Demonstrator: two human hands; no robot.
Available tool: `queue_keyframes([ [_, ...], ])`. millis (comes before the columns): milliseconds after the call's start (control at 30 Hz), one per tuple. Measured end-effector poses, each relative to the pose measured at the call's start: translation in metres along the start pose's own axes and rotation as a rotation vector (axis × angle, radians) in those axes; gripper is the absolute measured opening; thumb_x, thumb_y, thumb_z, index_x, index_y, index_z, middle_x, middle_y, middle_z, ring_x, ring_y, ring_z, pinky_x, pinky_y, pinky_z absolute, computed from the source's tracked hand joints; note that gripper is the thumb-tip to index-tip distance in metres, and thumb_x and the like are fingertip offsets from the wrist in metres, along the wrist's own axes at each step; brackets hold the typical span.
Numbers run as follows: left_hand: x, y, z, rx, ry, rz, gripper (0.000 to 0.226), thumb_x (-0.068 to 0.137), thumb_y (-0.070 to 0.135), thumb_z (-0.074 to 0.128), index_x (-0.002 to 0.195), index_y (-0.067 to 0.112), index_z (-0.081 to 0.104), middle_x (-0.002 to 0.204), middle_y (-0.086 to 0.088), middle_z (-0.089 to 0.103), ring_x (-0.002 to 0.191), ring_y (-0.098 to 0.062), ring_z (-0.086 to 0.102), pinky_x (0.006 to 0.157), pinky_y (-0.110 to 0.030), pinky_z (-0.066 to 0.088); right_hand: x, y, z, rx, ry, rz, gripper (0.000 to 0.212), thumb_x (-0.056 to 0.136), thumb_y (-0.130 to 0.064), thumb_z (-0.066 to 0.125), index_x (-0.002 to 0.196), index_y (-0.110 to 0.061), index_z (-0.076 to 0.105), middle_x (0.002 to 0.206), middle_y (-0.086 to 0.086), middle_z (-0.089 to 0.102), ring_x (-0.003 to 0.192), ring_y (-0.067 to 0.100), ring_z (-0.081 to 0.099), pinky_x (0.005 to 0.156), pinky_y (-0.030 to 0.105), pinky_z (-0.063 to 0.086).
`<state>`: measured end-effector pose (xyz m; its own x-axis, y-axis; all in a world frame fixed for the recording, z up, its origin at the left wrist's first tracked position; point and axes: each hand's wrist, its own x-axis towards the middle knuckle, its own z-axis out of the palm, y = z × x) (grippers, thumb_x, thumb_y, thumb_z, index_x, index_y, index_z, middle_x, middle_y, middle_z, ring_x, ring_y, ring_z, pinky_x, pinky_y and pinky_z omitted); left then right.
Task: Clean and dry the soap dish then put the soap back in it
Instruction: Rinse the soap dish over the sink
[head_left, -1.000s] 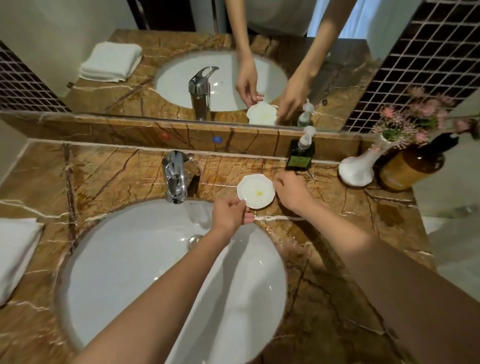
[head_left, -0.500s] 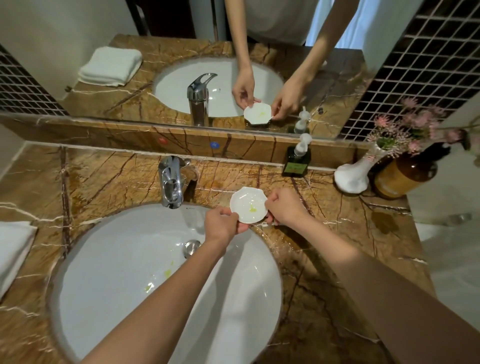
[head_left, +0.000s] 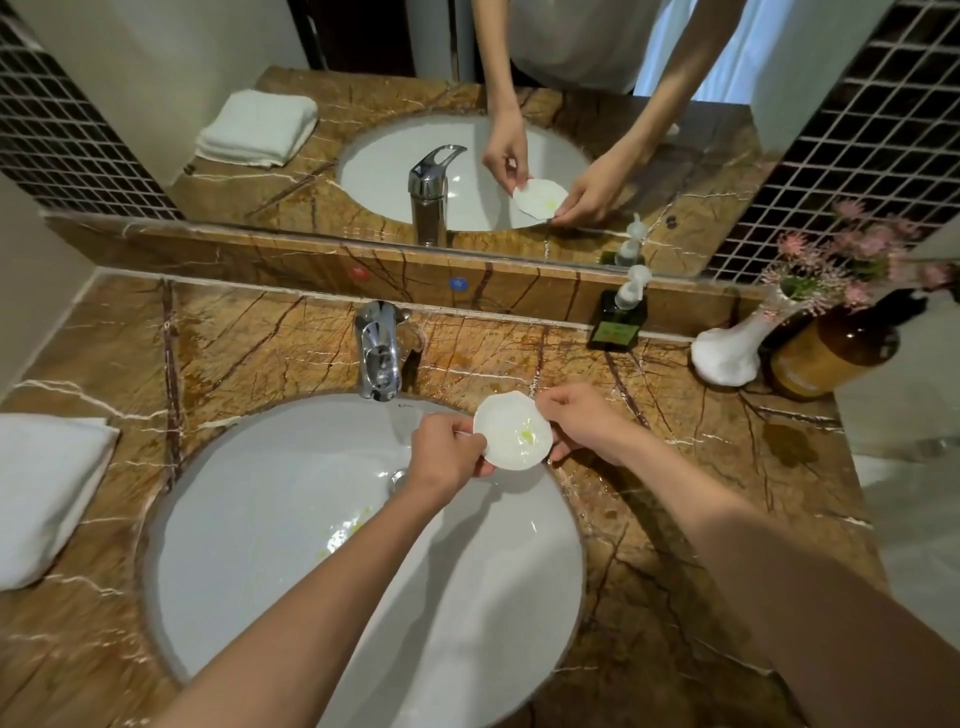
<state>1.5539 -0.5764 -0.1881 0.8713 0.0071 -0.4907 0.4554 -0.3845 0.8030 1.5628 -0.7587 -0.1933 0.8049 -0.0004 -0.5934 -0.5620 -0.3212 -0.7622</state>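
Note:
A small white scalloped soap dish (head_left: 511, 437) with a yellow-green smear inside is held over the far right rim of the white basin (head_left: 291, 545). My left hand (head_left: 449, 453) grips its left edge and my right hand (head_left: 576, 421) grips its right edge. Yellow-green residue (head_left: 345, 532) lies on the basin floor near the drain (head_left: 399, 475). No bar of soap shows anywhere. The chrome tap (head_left: 379, 358) stands just behind the basin, left of the dish.
A folded white towel (head_left: 44, 488) lies on the brown marble counter (head_left: 234, 353) at the left. A dark pump bottle (head_left: 621, 317), a white vase with pink flowers (head_left: 727, 353) and an amber bottle (head_left: 826, 353) stand at the back right. A mirror runs behind.
Both hands have lifted the dish off the counter behind the basin and brought it toward me, over the basin's rim. Yellow-green residue now shows in the basin.

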Motion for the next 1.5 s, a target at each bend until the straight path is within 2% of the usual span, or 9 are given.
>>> queue_keyframes([
  [233, -0.005, -0.010, -0.012, 0.074, -0.029, 0.025, 0.020, 0.077, -0.006, 0.052, 0.078, 0.006, 0.068, 0.065, -0.020, 0.067, 0.053, -0.028, 0.068, 0.066, -0.047, 0.061, -0.004, 0.005, 0.005, -0.166, -0.034, -0.046, 0.028, 0.097, -0.013, 0.053, 0.089, 0.013, 0.061, 0.071, 0.012, 0.057, 0.052, 0.010, 0.063, 0.059, 0.031, 0.061],
  [400, -0.011, -0.018, -0.019, 0.080, -0.060, 0.043, 0.026, 0.079, -0.002, 0.050, 0.072, 0.015, 0.067, 0.063, -0.023, 0.069, 0.055, -0.030, 0.069, 0.069, -0.046, 0.060, -0.014, 0.007, 0.013, -0.242, 0.009, -0.080, 0.034, 0.096, -0.015, 0.052, 0.064, -0.008, 0.057, 0.067, 0.015, 0.061, 0.055, 0.018, 0.068, 0.073, 0.049, 0.060],
  [533, -0.015, -0.026, -0.024, 0.026, -0.076, 0.019, 0.020, 0.086, 0.004, 0.049, 0.088, 0.005, 0.070, 0.066, -0.018, 0.066, 0.052, -0.029, 0.066, 0.069, -0.047, 0.060, -0.026, 0.005, 0.021, -0.307, 0.072, -0.077, 0.038, 0.097, -0.014, 0.050, 0.058, -0.013, 0.048, 0.063, 0.015, 0.060, 0.060, 0.023, 0.071, 0.072, 0.041, 0.057],
  [667, -0.020, -0.043, -0.042, 0.079, -0.024, 0.046, 0.031, 0.092, 0.016, 0.049, 0.119, 0.006, 0.059, 0.079, -0.007, 0.067, 0.064, -0.023, 0.069, 0.073, -0.040, 0.059, -0.039, 0.004, 0.028, -0.347, 0.124, -0.120, 0.044, 0.096, -0.006, 0.046, 0.053, -0.014, 0.041, 0.050, 0.008, 0.051, 0.064, 0.033, 0.071, 0.049, 0.017, 0.045],
  [800, -0.028, -0.068, -0.071, 0.243, 0.063, 0.113, 0.036, 0.090, 0.018, 0.049, 0.124, 0.009, 0.057, 0.089, -0.002, 0.069, 0.081, -0.014, 0.062, 0.078, -0.024, 0.043, -0.041, 0.005, 0.042, -0.417, 0.122, -0.124, 0.038, 0.096, -0.005, 0.043, 0.059, -0.008, 0.048, 0.060, 0.017, 0.060, 0.060, 0.030, 0.071, 0.054, 0.036, 0.053],
  [933, -0.031, -0.091, -0.099, 0.277, 0.100, 0.066, 0.038, 0.090, 0.016, 0.048, 0.127, 0.010, 0.053, 0.121, -0.016, 0.061, 0.105, -0.025, 0.059, 0.088, -0.030, 0.043, -0.044, 0.007, 0.064, -0.522, 0.135, -0.135, 0.038, 0.097, -0.007, 0.042, 0.061, -0.003, 0.055, 0.061, 0.019, 0.066, 0.054, 0.025, 0.070, 0.046, 0.029, 0.052],
  [1133, -0.041, -0.115, -0.135, 0.302, 0.150, 0.061, 0.041, 0.090, 0.015, 0.049, 0.130, 0.010, 0.050, 0.126, -0.017, 0.058, 0.108, -0.028, 0.058, 0.094, -0.034, 0.042, -0.053, -0.002, 0.105, -0.970, 0.178, -0.294, 0.019, 0.087, 0.002, 0.042, 0.075, 0.002, 0.058, 0.079, 0.022, 0.062, 0.076, 0.037, 0.063, 0.070, 0.045, 0.053],
  [1333, -0.053, -0.128, -0.165, 0.275, 0.145, 0.106, 0.043, 0.091, 0.017, 0.051, 0.133, 0.010, 0.047, 0.128, -0.016, 0.056, 0.109, -0.027, 0.057, 0.093, -0.031, 0.041, -0.071, -0.014, 0.147, -1.425, 0.165, -0.454, 0.027, 0.076, 0.015, 0.049, 0.098, 0.002, 0.059, 0.097, 0.021, 0.066, 0.088, 0.039, 0.064, 0.062, 0.039, 0.038],
  [1500, -0.061, -0.135, -0.188, 0.264, 0.116, 0.162, 0.045, 0.091, 0.021, 0.051, 0.135, 0.014, 0.044, 0.129, -0.014, 0.055, 0.112, -0.027, 0.056, 0.092, -0.034, 0.042, -0.080, -0.017, 0.162, -1.460, 0.212, -0.440, 0.024, 0.079, 0.010, 0.048, 0.099, 0.000, 0.057, 0.097, 0.020, 0.067, 0.086, 0.038, 0.065, 0.061, 0.037, 0.035],
])
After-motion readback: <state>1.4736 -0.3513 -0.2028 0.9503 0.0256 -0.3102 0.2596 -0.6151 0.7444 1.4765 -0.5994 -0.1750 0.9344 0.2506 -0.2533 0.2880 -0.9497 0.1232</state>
